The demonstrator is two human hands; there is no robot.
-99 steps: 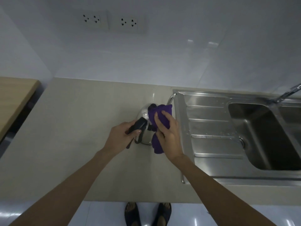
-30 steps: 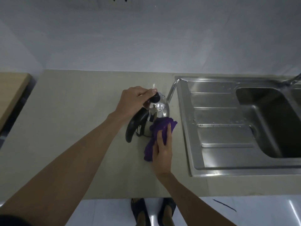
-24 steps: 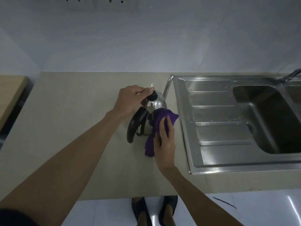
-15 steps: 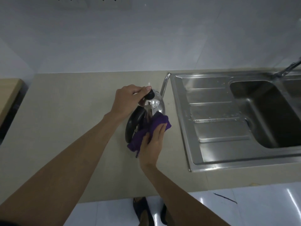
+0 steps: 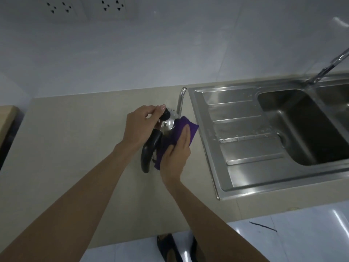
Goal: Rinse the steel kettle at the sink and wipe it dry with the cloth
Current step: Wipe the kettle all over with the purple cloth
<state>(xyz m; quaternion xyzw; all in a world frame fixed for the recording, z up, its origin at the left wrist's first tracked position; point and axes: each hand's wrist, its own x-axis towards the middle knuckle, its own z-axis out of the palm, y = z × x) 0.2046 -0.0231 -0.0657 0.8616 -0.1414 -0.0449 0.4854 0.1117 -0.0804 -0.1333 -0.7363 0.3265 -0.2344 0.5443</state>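
The steel kettle (image 5: 168, 123) stands on the beige counter (image 5: 71, 140), just left of the sink. It has a thin curved spout at the back and a black handle pointing toward me. My left hand (image 5: 140, 127) pinches the black lid knob from above. My right hand (image 5: 177, 155) presses the purple cloth (image 5: 184, 132) flat against the kettle's right side. The cloth hides most of the kettle's body.
The stainless sink (image 5: 247, 148) with a ribbed draining board and a deep basin lies to the right. Its tap (image 5: 328, 68) reaches in from the far right. Wall sockets (image 5: 85, 7) sit high on the white wall. A wooden surface (image 5: 7, 114) borders the counter's left end.
My right hand has slid the purple cloth from the kettle's near side, by the handle, up and around to its right side. My left hand stays on the lid knob.
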